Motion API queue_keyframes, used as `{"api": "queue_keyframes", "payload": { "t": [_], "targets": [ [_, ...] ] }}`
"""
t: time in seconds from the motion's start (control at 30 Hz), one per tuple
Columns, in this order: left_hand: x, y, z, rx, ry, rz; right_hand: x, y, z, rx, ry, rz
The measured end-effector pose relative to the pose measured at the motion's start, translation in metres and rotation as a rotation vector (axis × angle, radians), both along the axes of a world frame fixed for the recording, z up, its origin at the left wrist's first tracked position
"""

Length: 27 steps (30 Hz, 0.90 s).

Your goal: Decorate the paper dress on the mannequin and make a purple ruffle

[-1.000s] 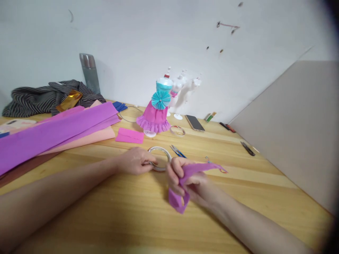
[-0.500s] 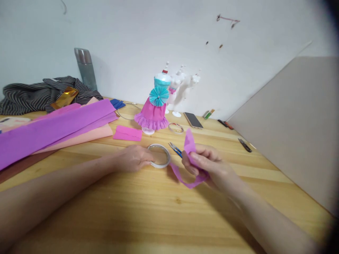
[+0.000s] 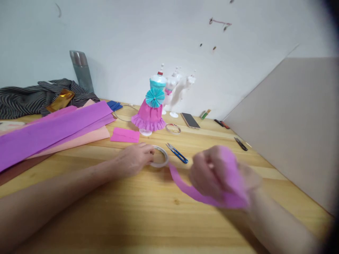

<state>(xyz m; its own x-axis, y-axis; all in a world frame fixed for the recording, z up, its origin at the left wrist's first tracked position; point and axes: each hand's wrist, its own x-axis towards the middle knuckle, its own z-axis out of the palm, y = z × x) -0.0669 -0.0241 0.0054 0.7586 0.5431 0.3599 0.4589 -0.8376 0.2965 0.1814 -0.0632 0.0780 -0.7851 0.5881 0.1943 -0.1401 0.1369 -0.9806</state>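
Observation:
My left hand (image 3: 136,158) is closed on the near-left rim of a white roll of tape (image 3: 166,158), which lies flat on the wooden table. A purple crepe paper strip (image 3: 185,187) runs from beside the roll over to my right hand (image 3: 208,171). That hand is a blurred fist raised above the table, with the strip looped over its back and wrist side; how the fingers pinch it is smeared by motion. Between the two hands lie blue-handled thread snips (image 3: 180,155), just beyond the strip.
A small dress form (image 3: 152,113) in a pink ruffled skirt stands behind, with white forms near the wall. A folded pink paper (image 3: 125,135), purple crepe sheets (image 3: 58,128) and striped cloth (image 3: 23,98) lie left. A bracelet (image 3: 173,129), phone (image 3: 190,120) and cutter (image 3: 241,144) lie farther back.
My right hand has swung right and turned over, drawing the paper strip out longer and uncovering the snips' handles. My left hand stays at the tape roll; the view has shifted slightly.

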Motion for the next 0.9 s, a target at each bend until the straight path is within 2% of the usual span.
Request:
{"api": "queue_keyframes", "payload": {
  "t": [0.1,0.17,0.27,0.37,0.53,0.63,0.73,0.9],
  "targets": [
    [0.001,-0.005,0.012,-0.093,-0.063,0.023,0.0,-0.009,0.011,0.09,-0.048,0.047],
    [0.002,-0.009,0.02,-0.193,-0.116,0.06,-0.002,-0.013,0.016,0.126,-0.15,0.002],
    [0.005,-0.015,0.025,-0.365,-0.172,0.073,-0.005,-0.014,0.014,0.003,-0.29,-0.108],
    [0.008,-0.019,0.025,-0.45,-0.198,0.06,-0.009,-0.008,0.004,-0.087,-0.441,-0.216],
    [0.007,-0.018,0.025,-0.478,-0.205,0.039,-0.018,0.0,-0.008,-0.052,-0.554,-0.271],
    [0.004,-0.015,0.023,-0.419,-0.187,0.025,-0.02,0.002,-0.011,0.0,-0.596,-0.249],
    [0.003,-0.011,0.016,-0.345,-0.163,0.044,-0.021,0.004,-0.016,0.055,-0.657,-0.256],
    [0.003,-0.005,0.002,-0.322,-0.174,0.07,-0.026,0.003,-0.022,0.157,-0.793,-0.333]
  ]
}}
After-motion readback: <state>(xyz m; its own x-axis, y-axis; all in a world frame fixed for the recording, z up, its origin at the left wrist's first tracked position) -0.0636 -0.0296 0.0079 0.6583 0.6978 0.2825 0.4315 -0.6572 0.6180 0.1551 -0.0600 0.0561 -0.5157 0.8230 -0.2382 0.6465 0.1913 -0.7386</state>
